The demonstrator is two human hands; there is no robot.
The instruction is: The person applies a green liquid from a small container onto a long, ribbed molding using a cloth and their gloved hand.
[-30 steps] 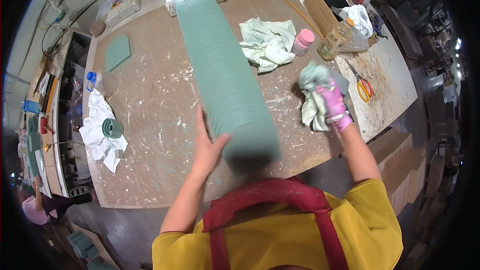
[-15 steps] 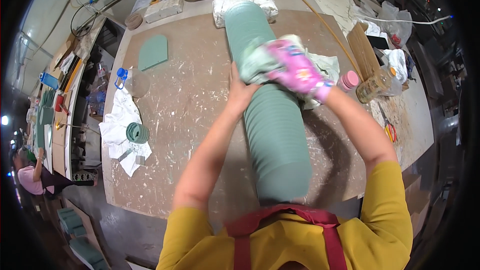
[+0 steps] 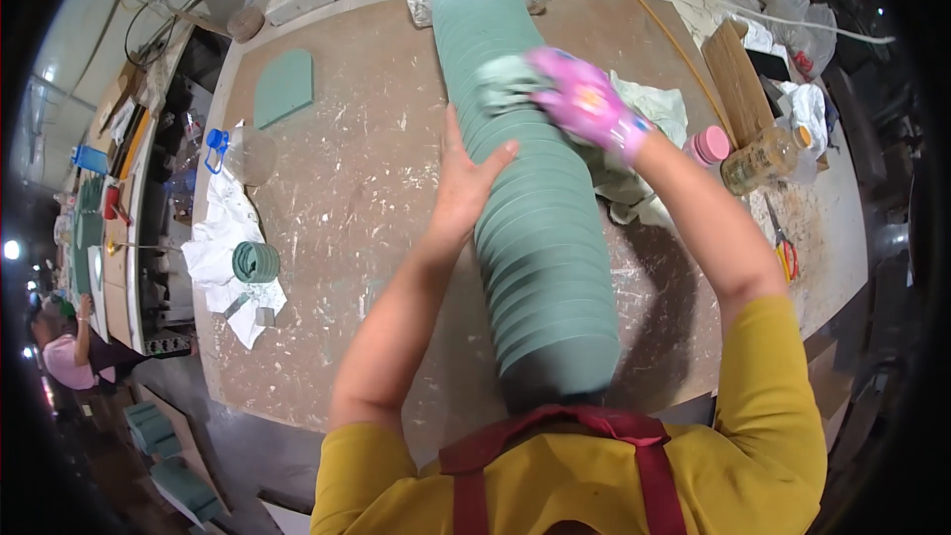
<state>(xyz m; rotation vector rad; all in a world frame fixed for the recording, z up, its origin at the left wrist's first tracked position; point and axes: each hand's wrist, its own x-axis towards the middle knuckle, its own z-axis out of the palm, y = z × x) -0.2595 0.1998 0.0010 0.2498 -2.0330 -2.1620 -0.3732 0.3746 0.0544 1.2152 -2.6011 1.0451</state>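
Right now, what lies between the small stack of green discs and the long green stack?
In the head view, only bare scratched tabletop separates small stack from long stack; left hand steadies the long stack's side.

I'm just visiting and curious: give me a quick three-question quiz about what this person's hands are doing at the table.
1. True or false: the right hand wears a pink glove.
2. What does the left hand rest against? A) scissors B) the long row of green discs C) the jar
3. What does the right hand press onto the discs?

Key: 1 true. 2 B. 3 A pale green cloth.
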